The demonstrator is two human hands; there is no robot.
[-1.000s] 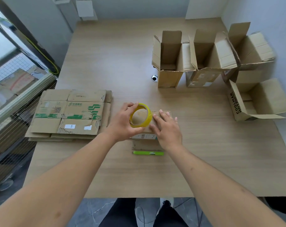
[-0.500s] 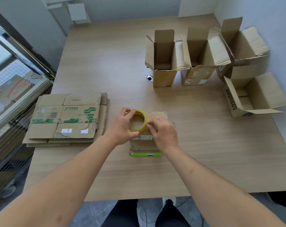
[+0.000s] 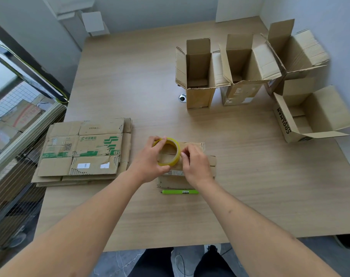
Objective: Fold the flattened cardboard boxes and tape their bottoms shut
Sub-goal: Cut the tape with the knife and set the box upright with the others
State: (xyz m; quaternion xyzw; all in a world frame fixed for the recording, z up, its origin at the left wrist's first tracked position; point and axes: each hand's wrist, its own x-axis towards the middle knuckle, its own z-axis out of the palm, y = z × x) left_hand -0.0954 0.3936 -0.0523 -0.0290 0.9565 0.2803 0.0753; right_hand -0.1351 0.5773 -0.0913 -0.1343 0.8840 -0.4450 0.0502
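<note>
One yellow tape roll [image 3: 167,151] is gripped by the left hand [image 3: 148,162] over one box [image 3: 192,166] mid-table; right hand [image 3: 196,166] pinches its edge; four open boxes [image 3: 198,76] behind; one flat stack [image 3: 84,150] left; one green pen [image 3: 180,191].

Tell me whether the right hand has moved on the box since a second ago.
Yes. The right hand lay flat on the folded box beside the tape roll; it has since shifted left, and its fingertips now pinch at the roll's rim.

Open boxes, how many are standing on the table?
4. One stands far middle, one right beside it, one in the far right corner, one nearer on the right.
</note>
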